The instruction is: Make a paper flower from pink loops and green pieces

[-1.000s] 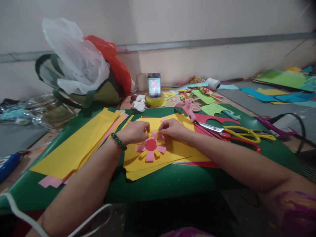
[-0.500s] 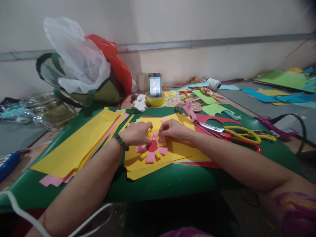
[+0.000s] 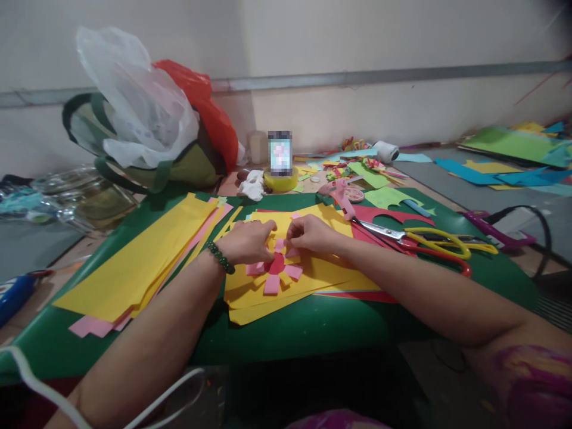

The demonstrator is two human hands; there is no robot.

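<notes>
A paper flower with a red round centre and pink and yellow strip petals lies on yellow paper sheets. My left hand, with a green bead bracelet at the wrist, rests at the flower's left side. Its thumb and forefinger are curved and apart, the thumb tip by the red centre. On the opposite side, my right hand pinches at the upper right petals, its fingertips closed on what looks like a small paper strip, mostly hidden by the fingers.
Scissors with yellow and red handles and a pink glue gun lie right of the sheets. Long yellow paper strips are stacked at left. Behind stand a phone, yellow tape and a bag. A white cable crosses the front left.
Both hands keep nearly the same place and shape at the flower. The whole view has shifted very slightly.
</notes>
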